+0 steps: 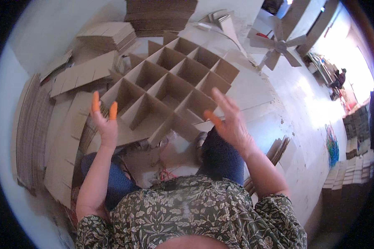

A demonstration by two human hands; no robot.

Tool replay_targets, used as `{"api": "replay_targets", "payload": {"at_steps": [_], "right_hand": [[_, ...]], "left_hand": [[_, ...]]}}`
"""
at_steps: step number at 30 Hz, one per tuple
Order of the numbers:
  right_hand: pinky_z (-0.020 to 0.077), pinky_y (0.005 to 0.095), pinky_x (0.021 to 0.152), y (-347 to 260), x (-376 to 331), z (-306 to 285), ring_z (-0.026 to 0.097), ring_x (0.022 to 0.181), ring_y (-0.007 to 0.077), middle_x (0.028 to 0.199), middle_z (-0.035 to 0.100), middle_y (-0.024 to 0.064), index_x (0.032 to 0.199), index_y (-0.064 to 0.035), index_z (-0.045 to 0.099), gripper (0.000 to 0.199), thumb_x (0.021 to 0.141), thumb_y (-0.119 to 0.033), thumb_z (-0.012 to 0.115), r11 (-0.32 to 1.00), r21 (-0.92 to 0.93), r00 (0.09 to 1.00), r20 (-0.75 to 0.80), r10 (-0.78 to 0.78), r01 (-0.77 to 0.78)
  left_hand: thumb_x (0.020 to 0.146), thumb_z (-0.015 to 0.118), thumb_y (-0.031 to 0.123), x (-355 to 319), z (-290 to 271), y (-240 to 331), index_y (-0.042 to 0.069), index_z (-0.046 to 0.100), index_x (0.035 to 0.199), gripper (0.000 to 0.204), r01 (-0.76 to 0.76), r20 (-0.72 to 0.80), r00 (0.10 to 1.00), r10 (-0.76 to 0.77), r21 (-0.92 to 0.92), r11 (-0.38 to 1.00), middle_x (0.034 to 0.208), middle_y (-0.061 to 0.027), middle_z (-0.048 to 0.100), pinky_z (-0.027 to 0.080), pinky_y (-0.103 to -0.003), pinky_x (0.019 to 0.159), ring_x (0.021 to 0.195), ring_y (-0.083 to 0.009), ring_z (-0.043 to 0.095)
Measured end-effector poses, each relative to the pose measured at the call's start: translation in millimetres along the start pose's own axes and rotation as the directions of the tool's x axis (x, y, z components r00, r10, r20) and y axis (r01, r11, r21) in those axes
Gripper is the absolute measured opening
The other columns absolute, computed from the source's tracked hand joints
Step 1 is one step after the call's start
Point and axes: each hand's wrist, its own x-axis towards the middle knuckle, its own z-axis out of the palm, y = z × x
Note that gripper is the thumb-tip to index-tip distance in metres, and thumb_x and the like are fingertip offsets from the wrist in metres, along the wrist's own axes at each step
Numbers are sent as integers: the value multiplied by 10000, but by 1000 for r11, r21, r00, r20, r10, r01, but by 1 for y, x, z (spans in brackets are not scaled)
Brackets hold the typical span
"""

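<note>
Cardboard divider grid (pixel 170 89): interlocked strips forming open square cells, lying flat ahead of the knees, its long axis running from the near left to the far right. Left hand (pixel 105 122): raised at the grid's near-left corner, fingers spread wide and holding nothing, orange rubber tips on two fingers (pixel 95 101); right hand (pixel 230 120): raised at the near-right edge, likewise splayed and empty, one orange tip showing. The grid sits between and just beyond both palms, each about equally near; slotted cardboard strips (pixel 85 72) are stacked to the left.
</note>
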Motion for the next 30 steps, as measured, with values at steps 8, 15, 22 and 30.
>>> {"api": "replay_targets", "payload": {"at_steps": [8,15,22,30], "right_hand": [[492,447,839,12,14,53,596,1038,404,1057,616,294,1273,97,422,756,818,-447,681,694,313,745,452,491,-648],[494,357,806,12,-17,69,616,934,273,994,640,261,1271,81,453,583,791,-174,664,562,494,748,407,524,-663],[423,291,873,23,-77,-82,528,1011,171,1118,597,98,1274,41,504,526,758,40,606,546,576,700,64,711,-608],[500,362,743,61,-219,-219,626,841,330,950,609,261,1362,11,383,614,762,123,452,577,-323,644,-554,527,-750]], "left_hand": [[984,458,310,-14,19,14,26,428,1359,471,488,553,794,-253,-332,807,1378,-126,443,295,-337,1070,1270,-197,399],[991,299,494,-107,68,114,47,262,1448,640,569,774,624,104,-543,618,1322,-127,493,362,-351,1020,1184,-208,490],[1000,425,314,-111,35,69,21,502,1299,426,698,884,449,-129,-256,669,1009,-75,643,491,-268,774,837,-133,608],[954,531,153,-146,37,27,7,631,1133,251,581,907,378,-187,-75,810,841,-32,653,482,-236,617,705,-94,600]]}}
